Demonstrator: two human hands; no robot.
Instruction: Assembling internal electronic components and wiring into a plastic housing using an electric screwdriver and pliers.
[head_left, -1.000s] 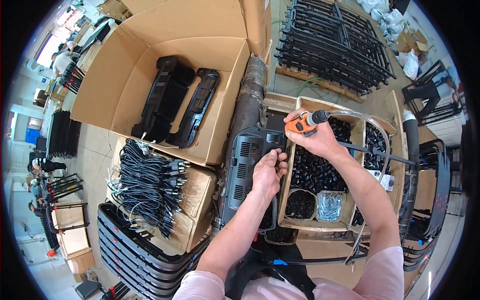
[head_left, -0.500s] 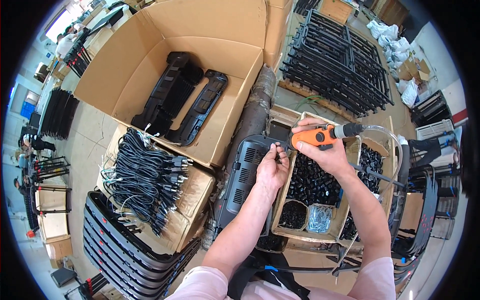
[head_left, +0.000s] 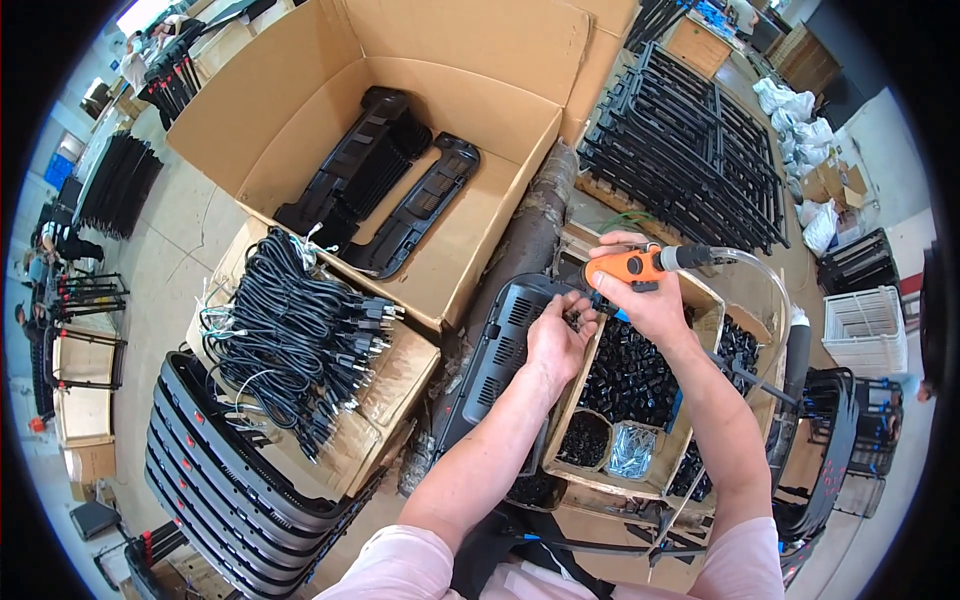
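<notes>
My right hand (head_left: 647,305) grips an orange air-driven screwdriver (head_left: 628,269) with a clear hose (head_left: 757,268) trailing off to the right. The tool's tip points down at the upper end of a dark grey vented plastic housing (head_left: 502,352) lying in front of me. My left hand (head_left: 556,343) rests on that same end of the housing, fingers curled around small black parts beside the tool's tip. Directly under both hands is a cardboard tray (head_left: 575,399) divided into compartments of small black parts and a bag of shiny screws (head_left: 631,450).
A large open cardboard box (head_left: 480,215) holds black plastic panels (head_left: 375,182) at upper left. Coiled black power cords (head_left: 295,338) lie on a flat carton. Black trays (head_left: 225,470) are stacked at lower left; black metal frames (head_left: 690,150) are piled at upper right.
The view has shifted a little. My left hand has slid up the housing toward the tool's tip. The right hand keeps hold of the orange screwdriver.
</notes>
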